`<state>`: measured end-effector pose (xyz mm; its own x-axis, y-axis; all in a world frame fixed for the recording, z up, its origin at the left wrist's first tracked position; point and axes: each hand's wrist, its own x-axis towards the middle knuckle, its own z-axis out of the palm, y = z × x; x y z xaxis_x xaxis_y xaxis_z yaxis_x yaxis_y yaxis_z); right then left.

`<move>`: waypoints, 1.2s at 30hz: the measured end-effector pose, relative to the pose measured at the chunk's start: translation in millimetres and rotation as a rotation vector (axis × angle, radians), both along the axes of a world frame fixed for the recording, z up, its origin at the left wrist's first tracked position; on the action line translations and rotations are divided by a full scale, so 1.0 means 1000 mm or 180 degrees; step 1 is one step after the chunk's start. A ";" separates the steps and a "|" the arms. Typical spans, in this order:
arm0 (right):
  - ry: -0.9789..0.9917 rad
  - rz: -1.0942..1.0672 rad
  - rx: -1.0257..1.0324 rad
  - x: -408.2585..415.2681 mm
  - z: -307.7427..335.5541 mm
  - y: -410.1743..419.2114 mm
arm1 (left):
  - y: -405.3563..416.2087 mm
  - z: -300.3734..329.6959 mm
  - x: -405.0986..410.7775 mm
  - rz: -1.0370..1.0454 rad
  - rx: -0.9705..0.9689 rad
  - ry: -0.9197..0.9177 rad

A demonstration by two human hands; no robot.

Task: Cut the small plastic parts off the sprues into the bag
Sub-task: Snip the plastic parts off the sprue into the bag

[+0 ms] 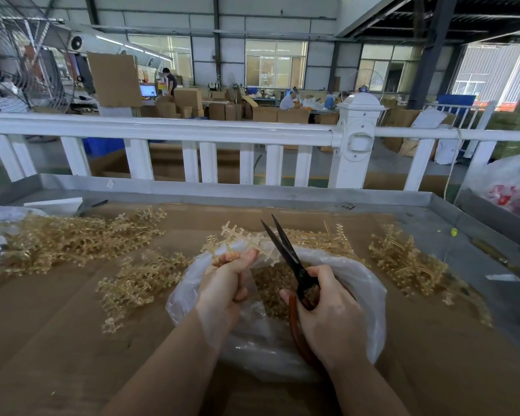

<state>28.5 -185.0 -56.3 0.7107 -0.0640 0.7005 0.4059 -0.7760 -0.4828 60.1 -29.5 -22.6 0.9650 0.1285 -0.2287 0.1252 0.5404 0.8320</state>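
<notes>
Holding a tan plastic sprue [237, 238] over the clear bag [370, 283], the left hand [228, 283] has its fingers curled tight round the sprue's stem, just above the bag's mouth. At three o'clock of it, the right hand [327, 307] grips the handles of black scissors [285, 253], blades slightly parted and pointing to twelve o'clock beside the sprue. Cut parts [270, 280] lie inside the bag. Uncut sprue heaps [72, 238] rest on the cardboard-covered bench [57, 340] at ten and two o'clock. Trimming seems midway; next, the blades likely need to close on a branch.

scissors [294, 265] handles hidden in right hand [327, 313]; bag [370, 295] contents blurred
</notes>
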 end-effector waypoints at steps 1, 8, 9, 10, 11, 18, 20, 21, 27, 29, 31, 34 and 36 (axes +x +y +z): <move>-0.0001 0.0030 -0.0001 0.000 0.000 0.000 | 0.001 -0.001 0.000 -0.0009 0.0104 -0.0002; 0.0004 0.0078 -0.0190 -0.001 0.003 0.000 | -0.001 0.005 -0.002 -0.0014 0.0473 0.0086; 0.0011 0.0072 -0.0197 -0.002 0.003 0.000 | -0.001 0.005 -0.002 -0.0016 0.0512 0.0093; 0.0025 0.0075 -0.0196 -0.002 0.003 0.000 | -0.001 0.004 -0.001 -0.0026 0.0535 0.0101; 0.0042 0.0084 -0.0189 -0.002 0.003 0.000 | -0.001 0.004 0.000 -0.0035 0.0530 0.0104; 0.0099 0.0151 -0.0133 -0.002 0.002 -0.001 | 0.004 0.001 0.008 0.0146 0.0376 0.0115; 0.0182 0.0161 -0.0218 -0.002 0.003 -0.001 | 0.007 0.003 0.008 0.0123 0.0483 0.0045; 0.0209 0.0169 -0.0280 -0.002 0.003 -0.001 | 0.008 0.004 0.008 0.0115 0.0517 0.0011; 0.0314 0.0290 -0.0423 -0.006 0.004 0.000 | 0.016 0.005 0.007 0.0152 0.0221 -0.0095; 0.0335 0.0329 -0.0459 -0.007 0.005 0.000 | 0.015 0.007 0.007 0.0199 0.0219 -0.0085; 0.0397 0.0374 -0.0482 -0.007 0.005 0.001 | 0.015 0.007 0.007 0.0243 0.0190 -0.0071; 0.0466 0.0444 -0.0488 -0.007 0.005 0.000 | 0.014 0.005 0.008 0.0270 0.0232 -0.0030; 0.0512 0.0479 -0.0485 -0.007 0.005 0.000 | 0.013 0.003 0.009 0.0260 0.0233 -0.0015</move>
<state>21.2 -184.7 -51.0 0.8073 0.1484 0.5711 0.4497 -0.7814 -0.4326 69.0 -16.8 -19.9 0.9516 0.2231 -0.2113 0.0792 0.4864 0.8702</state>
